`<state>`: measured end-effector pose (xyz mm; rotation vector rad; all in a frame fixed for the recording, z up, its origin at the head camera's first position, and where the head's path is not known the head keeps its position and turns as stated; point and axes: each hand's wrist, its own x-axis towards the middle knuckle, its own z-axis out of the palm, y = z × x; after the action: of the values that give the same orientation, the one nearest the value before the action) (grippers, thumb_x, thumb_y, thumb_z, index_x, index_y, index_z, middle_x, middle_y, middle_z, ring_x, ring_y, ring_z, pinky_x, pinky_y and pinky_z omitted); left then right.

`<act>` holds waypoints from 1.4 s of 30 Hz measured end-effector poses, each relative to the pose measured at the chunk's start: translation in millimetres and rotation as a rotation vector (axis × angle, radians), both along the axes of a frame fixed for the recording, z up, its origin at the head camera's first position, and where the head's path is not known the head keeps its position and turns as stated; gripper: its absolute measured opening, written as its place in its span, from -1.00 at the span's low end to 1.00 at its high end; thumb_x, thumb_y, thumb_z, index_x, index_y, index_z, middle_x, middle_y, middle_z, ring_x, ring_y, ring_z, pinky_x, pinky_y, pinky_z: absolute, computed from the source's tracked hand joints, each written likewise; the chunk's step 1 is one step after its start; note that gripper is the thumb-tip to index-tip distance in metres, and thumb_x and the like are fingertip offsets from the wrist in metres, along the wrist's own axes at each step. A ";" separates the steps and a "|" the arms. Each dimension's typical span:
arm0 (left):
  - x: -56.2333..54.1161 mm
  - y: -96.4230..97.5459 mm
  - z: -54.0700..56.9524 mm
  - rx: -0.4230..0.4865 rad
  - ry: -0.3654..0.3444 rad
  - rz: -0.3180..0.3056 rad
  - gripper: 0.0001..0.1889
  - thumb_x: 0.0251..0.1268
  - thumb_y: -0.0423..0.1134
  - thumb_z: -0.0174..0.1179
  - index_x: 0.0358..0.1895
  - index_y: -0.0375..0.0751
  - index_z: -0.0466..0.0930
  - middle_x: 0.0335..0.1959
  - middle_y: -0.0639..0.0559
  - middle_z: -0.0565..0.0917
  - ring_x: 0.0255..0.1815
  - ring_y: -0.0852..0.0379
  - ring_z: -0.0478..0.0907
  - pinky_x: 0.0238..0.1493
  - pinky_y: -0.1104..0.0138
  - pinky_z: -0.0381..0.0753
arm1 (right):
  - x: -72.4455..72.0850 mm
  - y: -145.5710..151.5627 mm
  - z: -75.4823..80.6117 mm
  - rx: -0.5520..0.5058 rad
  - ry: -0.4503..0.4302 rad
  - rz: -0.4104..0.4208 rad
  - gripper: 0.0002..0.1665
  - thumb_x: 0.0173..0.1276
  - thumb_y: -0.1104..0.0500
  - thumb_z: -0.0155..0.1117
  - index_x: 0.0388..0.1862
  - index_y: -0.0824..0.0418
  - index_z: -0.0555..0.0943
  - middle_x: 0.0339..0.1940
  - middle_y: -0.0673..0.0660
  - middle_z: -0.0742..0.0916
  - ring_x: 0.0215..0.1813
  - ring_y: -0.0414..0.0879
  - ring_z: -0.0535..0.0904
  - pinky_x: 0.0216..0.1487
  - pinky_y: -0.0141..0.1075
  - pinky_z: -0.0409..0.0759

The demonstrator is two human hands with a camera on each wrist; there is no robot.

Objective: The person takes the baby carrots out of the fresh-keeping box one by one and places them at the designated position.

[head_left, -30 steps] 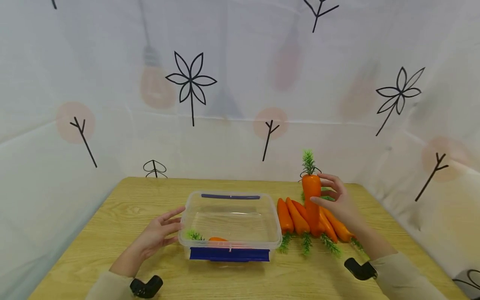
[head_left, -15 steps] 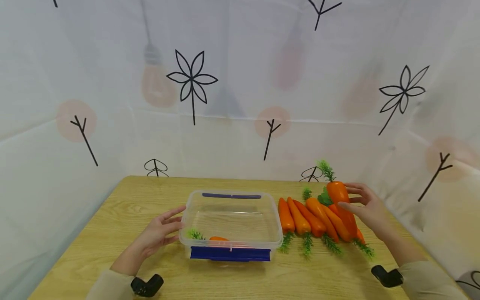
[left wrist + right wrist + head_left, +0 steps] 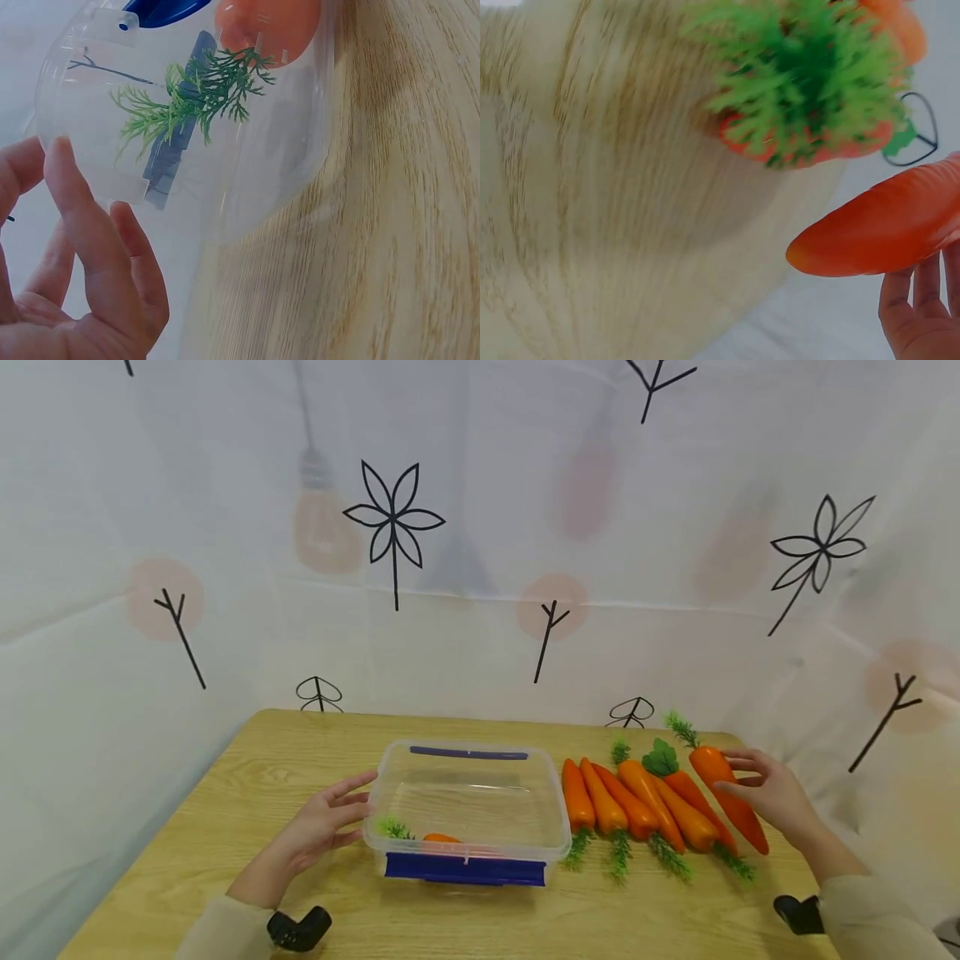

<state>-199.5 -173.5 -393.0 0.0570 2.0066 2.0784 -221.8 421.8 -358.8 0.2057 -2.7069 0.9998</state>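
In the head view my right hand holds an orange toy carrot at the right end of a row of carrots. The carrot slants, green top to the back left and tip to the front right. In the right wrist view, fingers lie under the carrot. My left hand touches the left side of a clear plastic box, fingers loosely extended. In the left wrist view a fingertip is at the box rim. Inside the box lies another carrot with a feathery top.
Blue clips hang along the box's front and back edges. Everything stands on a wood-grain table. A white patterned cloth closes off the back and sides. Carrots in the row lie close together, right beside the box.
My right hand has moved right and lowered the carrot from upright over the row to a slant at its right end. The left hand stays at the box.
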 end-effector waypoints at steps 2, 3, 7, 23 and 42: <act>0.6 0.5 0.0 -0.001 0.006 -0.009 -0.37 0.28 -0.31 0.16 0.41 -0.19 0.18 0.27 -0.32 0.29 -0.06 0.04 0.50 -0.25 0.35 0.57 | -1.7 5.7 -4.4 -0.002 -0.024 0.002 -0.29 0.31 0.08 0.26 0.27 0.46 0.26 0.12 0.56 0.41 -0.02 0.42 0.45 -0.29 -0.13 0.61; 0.9 0.5 0.0 0.000 0.011 -0.015 -0.36 0.28 -0.30 0.17 0.41 -0.19 0.17 0.26 -0.32 0.29 -0.05 0.03 0.50 -0.25 0.35 0.57 | -2.6 8.6 -6.6 -0.001 -0.035 -0.002 -0.28 0.30 0.07 0.26 0.27 0.47 0.26 0.12 0.57 0.40 -0.01 0.44 0.44 -0.28 -0.10 0.61; 1.9 0.3 0.4 -0.002 0.036 -0.035 -0.34 0.27 -0.28 0.18 0.42 -0.21 0.14 0.25 -0.31 0.29 -0.03 0.01 0.49 -0.26 0.36 0.58 | -6.7 19.2 -16.1 0.019 -0.103 -0.023 -0.23 0.31 0.05 0.26 0.28 0.51 0.22 0.12 0.63 0.36 0.00 0.49 0.40 -0.20 0.06 0.56; 0.2 0.9 -0.6 0.003 0.008 -0.024 -0.35 0.27 -0.30 0.17 0.41 -0.19 0.16 0.27 -0.33 0.27 -0.04 0.02 0.50 -0.26 0.36 0.58 | -10.7 30.6 -39.3 0.084 -0.089 0.017 -0.43 0.24 0.34 0.26 0.12 0.66 0.32 -0.02 0.68 0.46 -0.12 0.42 0.52 -0.33 -0.14 0.62; 0.5 -1.3 -1.1 0.002 0.011 -0.031 -0.32 0.26 -0.29 0.19 0.42 -0.21 0.14 0.27 -0.35 0.27 -0.05 0.01 0.51 -0.27 0.37 0.58 | -5.8 13.2 7.2 0.068 -0.049 0.106 -0.39 0.34 0.16 0.22 0.23 0.50 0.31 0.06 0.50 0.51 -0.22 -0.62 0.38 -0.28 -0.32 0.56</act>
<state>-199.0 -174.8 -394.0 0.0986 1.9966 2.0661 -227.5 435.0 -351.6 0.3452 -2.8024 0.9533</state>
